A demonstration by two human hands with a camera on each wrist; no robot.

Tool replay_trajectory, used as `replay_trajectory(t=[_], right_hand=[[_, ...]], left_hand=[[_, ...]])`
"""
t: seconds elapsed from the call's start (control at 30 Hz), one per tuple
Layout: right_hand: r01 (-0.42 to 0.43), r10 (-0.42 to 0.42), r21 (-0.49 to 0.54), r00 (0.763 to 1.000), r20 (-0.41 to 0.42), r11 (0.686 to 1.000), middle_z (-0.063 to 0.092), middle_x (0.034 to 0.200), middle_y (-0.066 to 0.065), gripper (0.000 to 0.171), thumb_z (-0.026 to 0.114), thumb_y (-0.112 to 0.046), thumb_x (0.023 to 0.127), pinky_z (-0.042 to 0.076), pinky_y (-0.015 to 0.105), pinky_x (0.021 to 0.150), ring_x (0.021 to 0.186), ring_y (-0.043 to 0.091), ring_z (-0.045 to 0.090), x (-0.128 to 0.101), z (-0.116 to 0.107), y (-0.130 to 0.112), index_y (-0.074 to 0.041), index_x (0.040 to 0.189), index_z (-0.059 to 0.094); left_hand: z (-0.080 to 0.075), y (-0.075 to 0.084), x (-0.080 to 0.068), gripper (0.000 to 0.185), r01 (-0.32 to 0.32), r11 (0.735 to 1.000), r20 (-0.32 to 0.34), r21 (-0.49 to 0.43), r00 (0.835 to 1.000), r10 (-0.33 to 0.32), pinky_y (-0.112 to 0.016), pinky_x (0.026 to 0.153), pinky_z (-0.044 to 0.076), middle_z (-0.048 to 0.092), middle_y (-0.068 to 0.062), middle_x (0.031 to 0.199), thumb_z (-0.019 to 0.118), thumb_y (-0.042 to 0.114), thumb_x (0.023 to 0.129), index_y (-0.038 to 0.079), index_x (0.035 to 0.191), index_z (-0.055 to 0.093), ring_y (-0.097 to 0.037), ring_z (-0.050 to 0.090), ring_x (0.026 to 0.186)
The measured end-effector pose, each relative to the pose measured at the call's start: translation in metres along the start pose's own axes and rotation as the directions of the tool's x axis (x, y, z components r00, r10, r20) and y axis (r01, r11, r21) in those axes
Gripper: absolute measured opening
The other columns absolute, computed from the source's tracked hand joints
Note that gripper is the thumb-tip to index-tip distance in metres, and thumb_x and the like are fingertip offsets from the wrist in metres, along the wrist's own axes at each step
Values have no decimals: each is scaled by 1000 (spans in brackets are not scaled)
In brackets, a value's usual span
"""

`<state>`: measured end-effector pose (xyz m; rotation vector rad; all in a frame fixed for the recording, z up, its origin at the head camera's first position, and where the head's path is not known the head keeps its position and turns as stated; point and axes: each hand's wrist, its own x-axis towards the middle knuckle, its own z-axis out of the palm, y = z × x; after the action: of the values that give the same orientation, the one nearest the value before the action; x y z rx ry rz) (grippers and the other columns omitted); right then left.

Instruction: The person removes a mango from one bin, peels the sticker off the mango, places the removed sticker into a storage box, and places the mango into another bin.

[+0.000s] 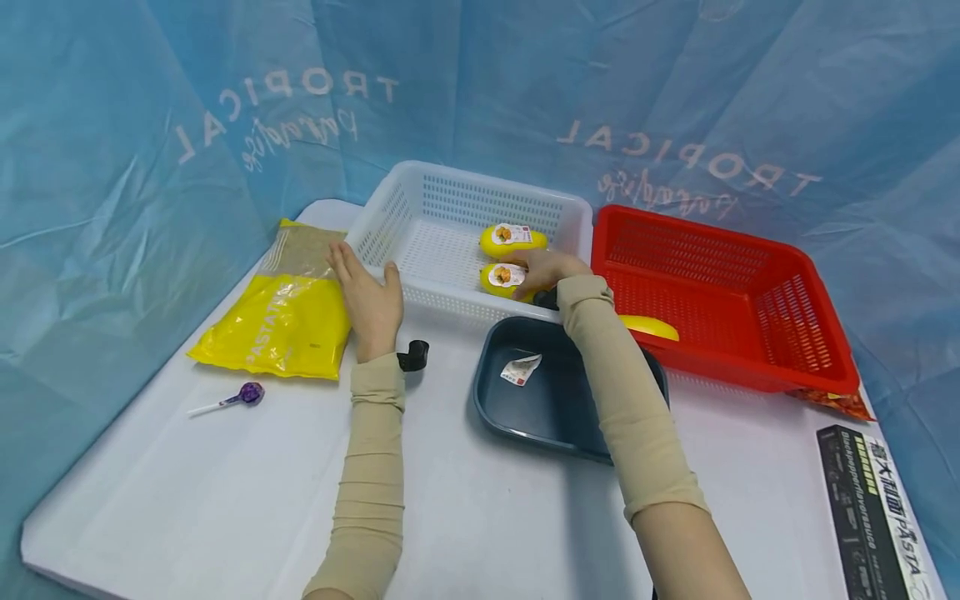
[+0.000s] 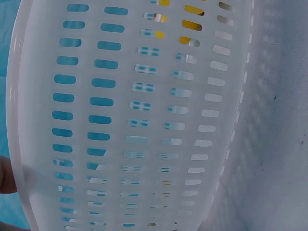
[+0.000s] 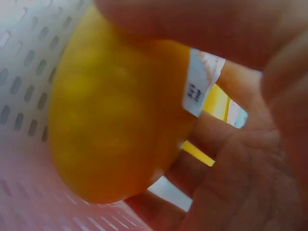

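My right hand (image 1: 551, 271) reaches into the white basket (image 1: 450, 296) and grips a yellow oval item (image 1: 495, 279) with a white label. The right wrist view shows the fingers and thumb curled round this yellow oval item (image 3: 110, 110). A second labelled yellow oval (image 1: 491, 242) lies just behind it in the basket. My left hand (image 1: 372, 308) is at the basket's front left corner, fingers straight and thumb spread along the rim. Only a bit of that hand shows at the edge of the left wrist view, beside the perforated basket wall (image 2: 125, 86).
A red basket (image 1: 675, 358) adjoins on the right, with a yellow item (image 1: 651, 327) inside. In front stands a dark tray (image 1: 525, 412) holding a small label (image 1: 520, 369). A yellow pasta bag (image 1: 285, 325) and lollipop (image 1: 251, 393) lie left, a black pasta box (image 1: 862, 508) right.
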<state>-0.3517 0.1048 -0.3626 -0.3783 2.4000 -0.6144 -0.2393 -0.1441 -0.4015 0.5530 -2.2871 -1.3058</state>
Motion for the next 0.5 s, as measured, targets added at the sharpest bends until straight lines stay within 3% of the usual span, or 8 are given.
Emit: replay_trajectory(t=[0.1, 0.27, 0.5], right_hand=[[-10, 10, 14, 1000, 19, 1000, 37, 146, 10, 78, 75, -21, 83, 34, 50, 109, 128, 32, 34, -1, 1, 0, -30, 150, 35], [25, -26, -29, 999, -43, 999, 39, 146, 11, 78, 74, -27, 83, 39, 45, 106, 124, 30, 38, 1, 0, 3, -29, 150, 34], [116, -111, 56, 990, -86, 992, 38, 147, 15, 77, 72, -23, 83, 47, 39, 98, 123, 29, 40, 0, -1, 4, -25, 150, 34]], left_hand=[[0, 0, -1, 76, 2, 1000, -1, -2, 1000, -2, -36, 123, 11, -1, -7, 165, 51, 28, 98, 5, 156, 7, -25, -4, 152], [2, 2, -1, 76, 1, 1000, -6, -10, 1000, -1, -36, 123, 13, 0, -6, 165, 52, 29, 98, 6, 156, 8, -25, -4, 152], [3, 0, -1, 74, -4, 1000, -18, -6, 1000, 4, -36, 123, 14, 0, -7, 165, 51, 27, 99, 6, 156, 9, -26, -2, 153]])
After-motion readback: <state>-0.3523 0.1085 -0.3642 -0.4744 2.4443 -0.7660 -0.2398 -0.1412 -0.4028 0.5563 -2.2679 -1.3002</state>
